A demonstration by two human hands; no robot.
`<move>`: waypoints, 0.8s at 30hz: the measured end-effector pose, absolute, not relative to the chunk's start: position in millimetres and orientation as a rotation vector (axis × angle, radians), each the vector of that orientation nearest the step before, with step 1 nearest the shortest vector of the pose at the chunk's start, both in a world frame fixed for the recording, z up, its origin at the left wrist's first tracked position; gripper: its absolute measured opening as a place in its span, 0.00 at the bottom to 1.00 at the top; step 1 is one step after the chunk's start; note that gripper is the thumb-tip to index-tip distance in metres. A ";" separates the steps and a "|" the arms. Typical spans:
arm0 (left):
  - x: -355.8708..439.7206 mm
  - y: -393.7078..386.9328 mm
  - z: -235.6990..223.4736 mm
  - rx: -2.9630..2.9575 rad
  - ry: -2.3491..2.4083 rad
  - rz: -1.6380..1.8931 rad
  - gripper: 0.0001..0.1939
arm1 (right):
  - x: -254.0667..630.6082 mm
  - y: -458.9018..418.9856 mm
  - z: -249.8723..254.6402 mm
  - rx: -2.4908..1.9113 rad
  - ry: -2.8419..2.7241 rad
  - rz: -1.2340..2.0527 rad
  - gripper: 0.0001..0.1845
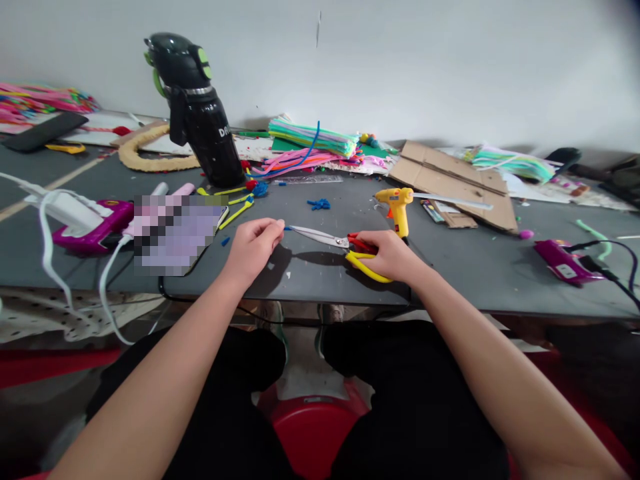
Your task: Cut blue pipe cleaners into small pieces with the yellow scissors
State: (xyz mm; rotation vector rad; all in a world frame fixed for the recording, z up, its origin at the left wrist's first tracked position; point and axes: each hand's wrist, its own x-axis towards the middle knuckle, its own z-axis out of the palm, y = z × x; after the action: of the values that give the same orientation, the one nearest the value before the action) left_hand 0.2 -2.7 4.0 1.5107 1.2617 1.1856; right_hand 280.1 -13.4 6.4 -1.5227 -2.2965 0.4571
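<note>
In the head view my right hand [390,255] grips scissors [320,236] by their red and yellow handles. The blades look nearly closed and point left. Their tips meet a short bit of blue pipe cleaner [287,228] that sticks out of my left hand [257,245]. Thumb and fingers of that hand are pinched together on it, and the rest of the piece is hidden. Beyond the blades lies a small pile of cut blue pieces [319,204]. Yellow pipe-cleaner stems [237,212] with blue and red ends rest behind my left hand.
A black bottle [213,133] stands at the back left, near a phone [180,233] and a purple power strip [93,227] with white cables. Right of the scissors is a yellow glue gun [399,207]. Cardboard [455,177] and pipe-cleaner bundles [315,138] line the wall.
</note>
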 end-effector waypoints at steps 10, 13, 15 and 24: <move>-1.1 -1.8 2.9 1.522 1.247 1.172 0.18 | 280.7 -12.0 5.4 -1.517 -2.297 0.464 0.18; -1.7 -0.9 1.6 1.511 1.243 1.176 0.18 | 281.0 -11.6 4.9 -1.521 -2.295 0.467 0.18; -1.7 -0.5 0.7 1.510 1.241 1.175 0.17 | 281.1 -11.5 5.0 -1.527 -2.297 0.468 0.17; -1.7 -0.8 0.9 1.519 1.240 1.169 0.17 | 281.0 -11.2 6.2 -1.510 -2.309 0.472 0.16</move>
State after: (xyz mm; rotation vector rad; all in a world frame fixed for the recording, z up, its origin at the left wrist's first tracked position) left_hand -1.7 -0.8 0.9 1.5187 1.2405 1.1691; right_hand 281.0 -11.2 6.2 -1.5096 -2.3089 0.4721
